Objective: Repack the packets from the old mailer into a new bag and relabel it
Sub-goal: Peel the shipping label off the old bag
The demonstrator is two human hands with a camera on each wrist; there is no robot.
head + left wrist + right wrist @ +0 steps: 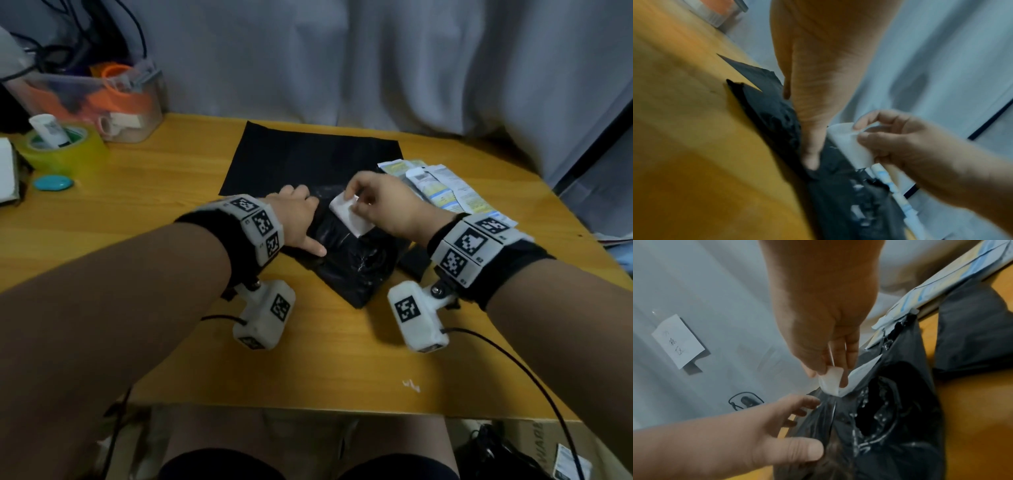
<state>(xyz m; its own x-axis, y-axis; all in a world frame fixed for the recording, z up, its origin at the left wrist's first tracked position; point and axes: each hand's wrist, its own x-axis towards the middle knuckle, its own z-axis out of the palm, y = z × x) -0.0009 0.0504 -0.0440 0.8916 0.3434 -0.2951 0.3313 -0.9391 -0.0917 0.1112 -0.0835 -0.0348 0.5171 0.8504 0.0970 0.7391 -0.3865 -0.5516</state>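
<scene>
A crumpled black old mailer [346,270] lies mid-table, partly over a flat new black bag [308,161]. My left hand [294,212] presses flat on the mailer's left side, fingers straight and thumb [812,159] down on the plastic. My right hand [376,202] pinches the lifted corner of a white label [349,216] stuck on the mailer. In the right wrist view the label [831,381] curls up between the right hand's thumb and finger, above the mailer [890,418]. Several printed packets [445,192] lie spread on the table to the right.
A clear bin [89,99] with orange items stands back left, with a yellow-green tape roll [61,147] and a teal object [53,183] in front of it. A grey curtain [376,61] hangs behind the table. A small dark flat piece [414,260] lies by my right wrist.
</scene>
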